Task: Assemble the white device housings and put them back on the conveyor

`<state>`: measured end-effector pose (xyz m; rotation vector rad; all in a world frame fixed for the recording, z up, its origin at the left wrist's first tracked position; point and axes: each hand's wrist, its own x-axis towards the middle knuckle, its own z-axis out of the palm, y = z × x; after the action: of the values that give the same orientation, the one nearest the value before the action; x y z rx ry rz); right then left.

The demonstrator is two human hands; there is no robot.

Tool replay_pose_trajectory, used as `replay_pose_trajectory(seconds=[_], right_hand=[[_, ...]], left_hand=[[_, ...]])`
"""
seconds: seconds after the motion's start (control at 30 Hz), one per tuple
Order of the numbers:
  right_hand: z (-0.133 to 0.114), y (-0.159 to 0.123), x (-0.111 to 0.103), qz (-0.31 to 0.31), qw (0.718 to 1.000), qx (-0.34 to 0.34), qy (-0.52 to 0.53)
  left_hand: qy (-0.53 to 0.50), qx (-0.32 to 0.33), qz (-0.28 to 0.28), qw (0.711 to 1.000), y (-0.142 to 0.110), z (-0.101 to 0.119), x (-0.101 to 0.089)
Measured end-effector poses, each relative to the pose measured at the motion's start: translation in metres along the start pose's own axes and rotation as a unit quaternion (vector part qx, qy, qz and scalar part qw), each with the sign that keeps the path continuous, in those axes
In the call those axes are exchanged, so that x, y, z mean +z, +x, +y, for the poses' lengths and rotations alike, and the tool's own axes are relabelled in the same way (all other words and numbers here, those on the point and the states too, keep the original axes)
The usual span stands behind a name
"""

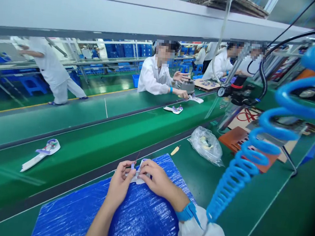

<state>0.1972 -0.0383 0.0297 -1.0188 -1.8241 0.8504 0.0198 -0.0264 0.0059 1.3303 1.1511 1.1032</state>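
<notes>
My left hand (pixel 120 183) and my right hand (pixel 156 177) meet over a small white part (pixel 138 173) with a blue bit and thin wires, pinching it from both sides. The part rests on a blue ribbed mat (pixel 87 211) at the near edge of the green bench. My right wrist wears a blue band (pixel 187 211) above a white sleeve. Most of the part is hidden by my fingers.
A green conveyor belt (pixel 88 141) carries white parts (pixel 42 153) (pixel 174 109). A clear plastic bag (pixel 207 145), a blue coiled hose (pixel 258 142) and an orange tray (pixel 236 138) lie to the right. Across the belt a person in white (pixel 156 77) works; others stand behind.
</notes>
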Motion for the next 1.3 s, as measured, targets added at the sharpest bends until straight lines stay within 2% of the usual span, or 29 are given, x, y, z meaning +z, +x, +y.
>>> replay_pose_trajectory(seconds=[0.1, 0.2, 0.3, 0.53, 0.9, 1.13, 1.3], right_hand=[[0.005, 0.001, 0.006, 0.026, 0.999, 0.024, 0.006], [0.008, 0.001, 0.009, 0.030, 0.998, 0.048, 0.014], [0.008, 0.001, 0.011, 0.021, 0.998, 0.057, 0.023], [0.006, 0.002, 0.013, 0.047, 0.995, 0.070, 0.063], [0.008, 0.001, 0.017, 0.067, 0.991, 0.089, 0.076], [0.008, 0.002, 0.017, 0.070, 0.991, 0.088, 0.078], [0.008, 0.003, 0.018, 0.081, 0.987, 0.087, 0.108]], left_hand=[[0.003, 0.005, -0.021, 1.000, -0.002, 0.001, -0.003], [-0.025, 0.003, 0.010, 1.000, -0.002, -0.001, -0.001], [0.006, 0.004, 0.033, 0.999, 0.000, -0.005, 0.002], [0.156, 0.040, -0.041, 0.986, -0.006, -0.002, -0.004], [0.221, 0.050, -0.037, 0.973, -0.005, -0.005, -0.006], [0.260, 0.120, -0.057, 0.956, -0.002, -0.009, -0.009], [0.290, 0.142, -0.065, 0.944, 0.000, -0.015, -0.010]])
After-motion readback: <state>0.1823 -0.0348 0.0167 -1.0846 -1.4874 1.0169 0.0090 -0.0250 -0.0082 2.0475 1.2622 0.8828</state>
